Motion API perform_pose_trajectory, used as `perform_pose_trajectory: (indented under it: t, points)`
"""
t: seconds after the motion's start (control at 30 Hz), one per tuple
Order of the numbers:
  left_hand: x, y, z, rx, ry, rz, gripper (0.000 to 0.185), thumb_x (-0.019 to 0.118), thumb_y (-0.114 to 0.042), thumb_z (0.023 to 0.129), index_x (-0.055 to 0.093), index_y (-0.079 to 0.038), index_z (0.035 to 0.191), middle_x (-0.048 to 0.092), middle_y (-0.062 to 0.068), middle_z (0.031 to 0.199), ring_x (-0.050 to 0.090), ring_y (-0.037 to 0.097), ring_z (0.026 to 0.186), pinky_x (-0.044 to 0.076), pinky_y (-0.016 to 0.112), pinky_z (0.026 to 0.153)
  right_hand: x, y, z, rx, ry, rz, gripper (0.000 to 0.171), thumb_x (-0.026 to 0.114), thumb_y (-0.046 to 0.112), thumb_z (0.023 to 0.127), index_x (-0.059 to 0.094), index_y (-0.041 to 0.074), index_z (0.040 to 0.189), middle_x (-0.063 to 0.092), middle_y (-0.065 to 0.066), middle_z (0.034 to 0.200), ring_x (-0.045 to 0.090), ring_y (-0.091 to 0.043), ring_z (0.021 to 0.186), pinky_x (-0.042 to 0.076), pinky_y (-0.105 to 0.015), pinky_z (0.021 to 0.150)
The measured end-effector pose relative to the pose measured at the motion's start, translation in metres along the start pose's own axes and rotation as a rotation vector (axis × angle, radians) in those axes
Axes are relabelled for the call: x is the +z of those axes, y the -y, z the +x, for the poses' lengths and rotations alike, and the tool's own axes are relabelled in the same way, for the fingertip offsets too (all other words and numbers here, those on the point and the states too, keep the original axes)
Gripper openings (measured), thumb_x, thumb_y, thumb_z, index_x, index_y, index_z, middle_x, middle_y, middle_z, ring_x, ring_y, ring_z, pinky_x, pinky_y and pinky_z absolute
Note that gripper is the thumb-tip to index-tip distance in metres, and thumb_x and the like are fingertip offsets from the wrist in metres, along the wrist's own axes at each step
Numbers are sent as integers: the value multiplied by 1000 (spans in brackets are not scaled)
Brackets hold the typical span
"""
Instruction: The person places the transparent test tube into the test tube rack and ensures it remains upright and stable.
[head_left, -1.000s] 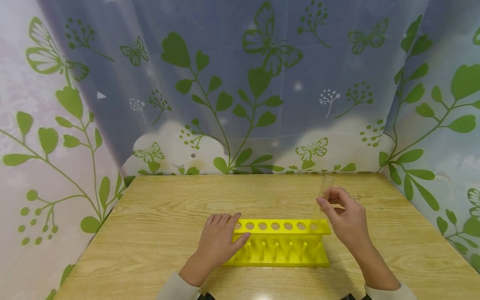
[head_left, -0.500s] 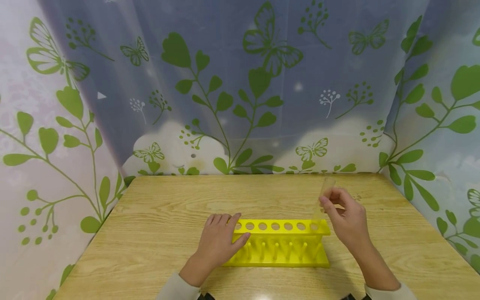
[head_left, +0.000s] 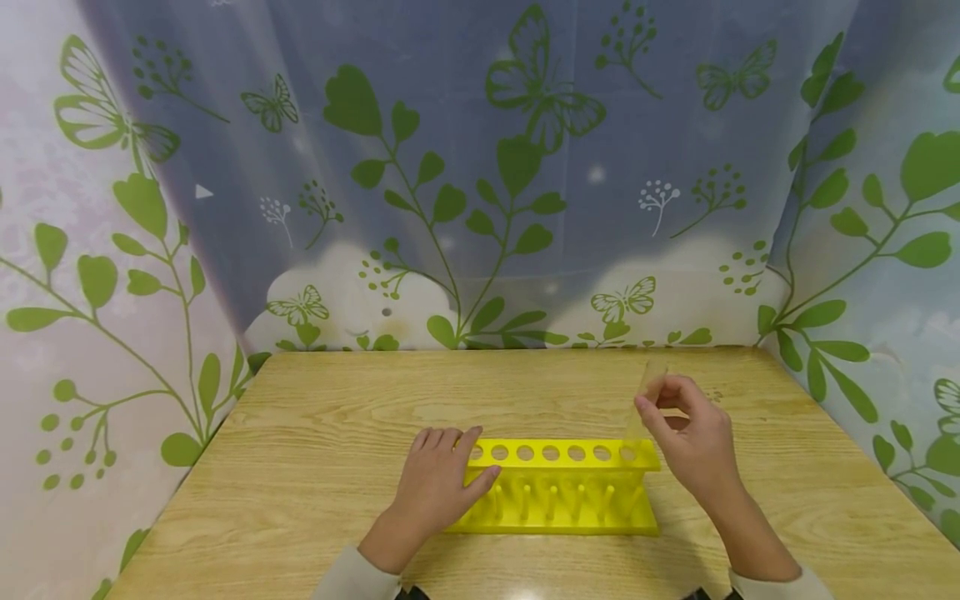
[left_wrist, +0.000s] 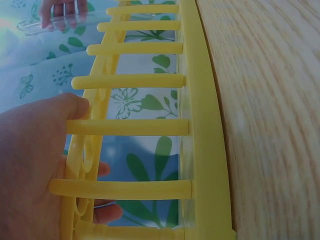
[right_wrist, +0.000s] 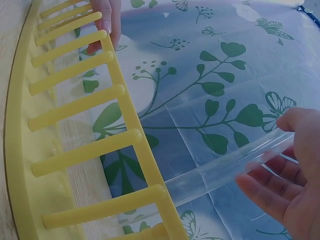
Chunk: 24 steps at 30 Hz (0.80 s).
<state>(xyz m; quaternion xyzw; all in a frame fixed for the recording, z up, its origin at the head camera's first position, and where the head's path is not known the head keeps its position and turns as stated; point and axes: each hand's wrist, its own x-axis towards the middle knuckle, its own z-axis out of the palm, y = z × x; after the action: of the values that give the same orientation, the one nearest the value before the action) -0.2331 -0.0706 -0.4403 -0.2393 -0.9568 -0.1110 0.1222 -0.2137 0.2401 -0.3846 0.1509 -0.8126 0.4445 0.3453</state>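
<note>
Test tube [head_left: 647,398], clear and tilted, stands with its lower end in the rightmost hole of the yellow rack [head_left: 558,487], its upper part pinched between thumb and fingers [right_wrist: 265,192] of the right hand [head_left: 693,437]. Bare wooden counter [head_left: 315,433] lies open all round the rack, closed in behind and beside by the leaf-patterned curtain [head_left: 480,167]. At the rack's left end rests the left hand [head_left: 438,483], fingers straight and together, thumb against the front.

The head view looks forward and down from the near table [head_left: 315,433] edge; both wrist views sit low, very close, facing the far curtain [right_wrist: 225,55]; all share the yellow rack [head_left: 562,492].
</note>
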Motion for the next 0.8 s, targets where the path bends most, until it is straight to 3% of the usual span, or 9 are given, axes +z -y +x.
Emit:
perform_pose_trajectory:
  t: [0.37, 0.8]
  points:
    - [-1, 0, 1, 11, -22, -12, 59, 52, -55, 95, 54, -12, 137, 60, 6, 116, 55, 25, 109, 37, 47, 103, 0, -2, 0, -9, 6, -34, 19, 69, -6, 84, 58, 2, 97, 61, 0, 84, 61, 4, 80, 52, -12, 63]
    - [-2, -1, 1, 5, -2, -12, 60, 51, -55, 95, 54, -12, 137, 60, 6, 117, 55, 26, 110, 37, 48, 104, 1, -3, -1, 32, 37, -51, 22, 69, -5, 84, 56, 5, 97, 59, 2, 86, 60, 4, 82, 53, -14, 63]
